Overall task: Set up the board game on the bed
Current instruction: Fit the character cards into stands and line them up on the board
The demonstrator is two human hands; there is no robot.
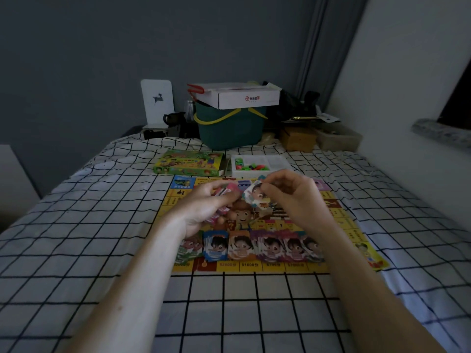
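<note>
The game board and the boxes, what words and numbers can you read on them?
"$2000", "$1600": price squares on the game board's near edge; the prices beside them are blurred.
"?": square on the board.
White box on the green basket: red house logo, characters too small.
Game box, cards: print too blurred.

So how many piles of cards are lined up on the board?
6, in a row along the board's near edge: green, blue, orange, purple, pink, teal. The forearms may hide more.
</note>
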